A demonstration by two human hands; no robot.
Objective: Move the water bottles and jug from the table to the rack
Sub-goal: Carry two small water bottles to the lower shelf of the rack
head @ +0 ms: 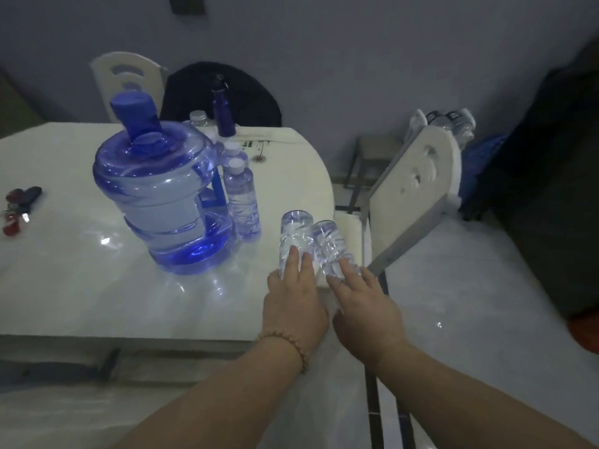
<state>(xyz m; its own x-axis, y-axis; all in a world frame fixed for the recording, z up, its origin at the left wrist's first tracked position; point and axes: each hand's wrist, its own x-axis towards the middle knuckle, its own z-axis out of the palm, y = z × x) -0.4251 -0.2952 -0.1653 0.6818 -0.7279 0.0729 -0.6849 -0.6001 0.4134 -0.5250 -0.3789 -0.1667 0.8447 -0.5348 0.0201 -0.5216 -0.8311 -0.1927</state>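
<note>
Two clear water bottles are in hand in the head view, one per hand. The left hand (293,306) grasps the left bottle (295,234) near its neck end, fingers laid along the ribbed wall and the base pointing away from the person. The right hand (366,306) grasps the right bottle (329,241) the same way, just beside the first. Both bottles are tilted above the table (64,286) near its edge (contact with it cannot be confirmed).

Left of the grips stands the jug (162,202), blue-capped, with the standing bottles (243,202) just beside it.

Handling judgement:
- **Small bottles:** probably light, thin-walled and smooth. Hold at the ribs, firmly but without crushing.
- **Jug:** bulky and rigid, fill level unclear. Treat it as heavy and take it with both hands, one at the neck and one under the base.
</note>
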